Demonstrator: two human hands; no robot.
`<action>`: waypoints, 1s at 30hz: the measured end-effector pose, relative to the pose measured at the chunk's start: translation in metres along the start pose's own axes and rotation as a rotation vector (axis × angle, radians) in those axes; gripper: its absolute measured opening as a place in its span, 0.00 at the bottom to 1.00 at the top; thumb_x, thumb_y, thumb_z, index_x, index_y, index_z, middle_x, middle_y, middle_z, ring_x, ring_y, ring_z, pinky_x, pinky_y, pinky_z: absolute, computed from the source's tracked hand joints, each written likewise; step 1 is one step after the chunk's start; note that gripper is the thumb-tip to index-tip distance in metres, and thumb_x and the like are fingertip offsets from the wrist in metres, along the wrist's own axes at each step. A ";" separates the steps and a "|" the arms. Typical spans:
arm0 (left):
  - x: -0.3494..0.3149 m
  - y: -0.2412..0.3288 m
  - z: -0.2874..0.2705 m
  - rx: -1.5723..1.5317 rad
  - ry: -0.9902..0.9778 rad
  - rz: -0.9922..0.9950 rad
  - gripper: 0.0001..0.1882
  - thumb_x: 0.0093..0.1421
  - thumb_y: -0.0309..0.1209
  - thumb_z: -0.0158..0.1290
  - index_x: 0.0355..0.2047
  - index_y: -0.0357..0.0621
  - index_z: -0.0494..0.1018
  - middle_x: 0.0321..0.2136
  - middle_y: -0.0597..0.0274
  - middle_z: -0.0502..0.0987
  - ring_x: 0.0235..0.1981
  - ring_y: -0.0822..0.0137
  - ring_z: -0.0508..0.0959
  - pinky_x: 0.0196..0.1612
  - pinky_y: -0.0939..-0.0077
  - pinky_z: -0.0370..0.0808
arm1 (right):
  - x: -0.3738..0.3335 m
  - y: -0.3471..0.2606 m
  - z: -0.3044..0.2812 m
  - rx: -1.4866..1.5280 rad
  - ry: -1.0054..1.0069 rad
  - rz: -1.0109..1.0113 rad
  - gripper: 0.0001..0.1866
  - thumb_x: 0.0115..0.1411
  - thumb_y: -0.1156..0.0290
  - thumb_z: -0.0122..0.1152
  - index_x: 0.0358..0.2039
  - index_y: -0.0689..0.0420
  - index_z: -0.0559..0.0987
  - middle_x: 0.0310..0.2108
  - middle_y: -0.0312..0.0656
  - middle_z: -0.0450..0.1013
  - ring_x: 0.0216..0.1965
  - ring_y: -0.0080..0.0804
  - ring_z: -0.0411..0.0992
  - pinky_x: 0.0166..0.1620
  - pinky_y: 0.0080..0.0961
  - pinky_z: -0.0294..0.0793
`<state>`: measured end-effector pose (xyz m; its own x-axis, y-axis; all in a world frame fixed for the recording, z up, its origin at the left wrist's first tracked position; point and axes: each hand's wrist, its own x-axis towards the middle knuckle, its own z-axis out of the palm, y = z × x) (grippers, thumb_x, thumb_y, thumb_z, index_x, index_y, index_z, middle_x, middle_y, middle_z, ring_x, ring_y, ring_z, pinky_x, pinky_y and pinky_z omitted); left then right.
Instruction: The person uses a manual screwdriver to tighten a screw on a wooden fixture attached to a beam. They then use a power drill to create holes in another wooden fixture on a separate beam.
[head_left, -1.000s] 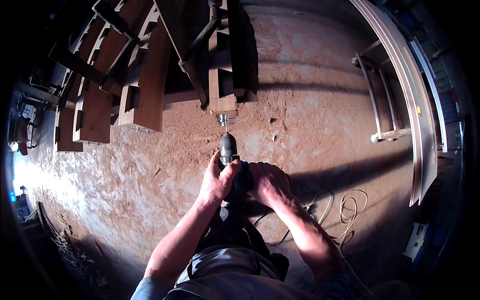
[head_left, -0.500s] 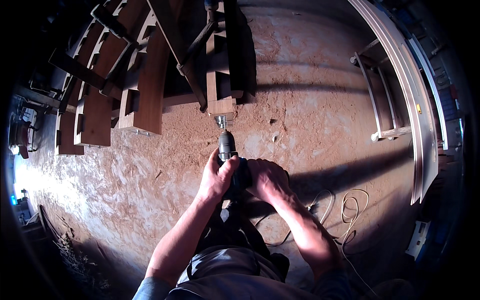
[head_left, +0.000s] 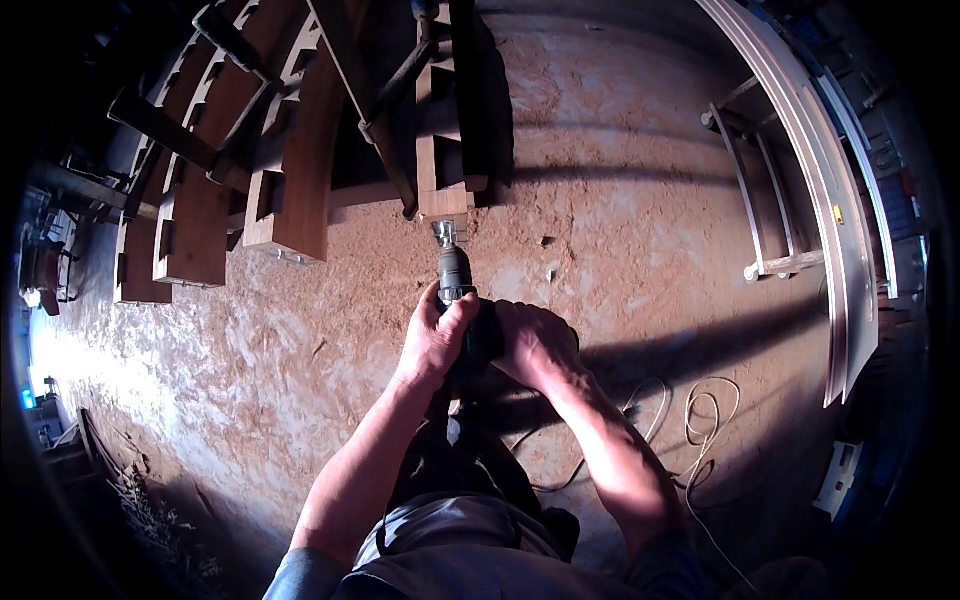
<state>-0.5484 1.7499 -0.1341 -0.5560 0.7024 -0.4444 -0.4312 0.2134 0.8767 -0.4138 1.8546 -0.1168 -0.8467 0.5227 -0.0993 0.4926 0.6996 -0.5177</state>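
Both grips wrapped around drill (head_left: 458, 290), left hand (head_left: 433, 340), right hand (head_left: 535, 345), forearms extended, bit seemingly against wooden post (head_left: 443, 200)

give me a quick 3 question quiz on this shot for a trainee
1. True or false: both hands grip the power tool.
2. What does the tool's tip meet? A) the cable B) the end of a wooden post C) the metal rail
3. Fill in: the white cable lies on the floor to the person's ____.

Key
1. True: the left hand and the right hand both wrap the tool.
2. B, the wooden post.
3. Right.
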 end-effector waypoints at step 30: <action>-0.010 -0.047 -0.021 -0.191 -0.050 -0.063 0.47 0.59 0.39 0.64 0.66 0.26 0.48 0.43 0.60 0.73 0.43 0.72 0.74 0.48 0.76 0.74 | -0.013 0.001 0.038 -0.057 -0.116 0.019 0.25 0.44 0.65 0.74 0.41 0.56 0.73 0.32 0.47 0.77 0.37 0.49 0.77 0.41 0.43 0.77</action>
<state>-0.5372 1.7189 -0.1752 -0.4898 0.7254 -0.4836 -0.5936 0.1287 0.7944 -0.4102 1.8299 -0.1488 -0.8532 0.4784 -0.2081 0.5165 0.7184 -0.4660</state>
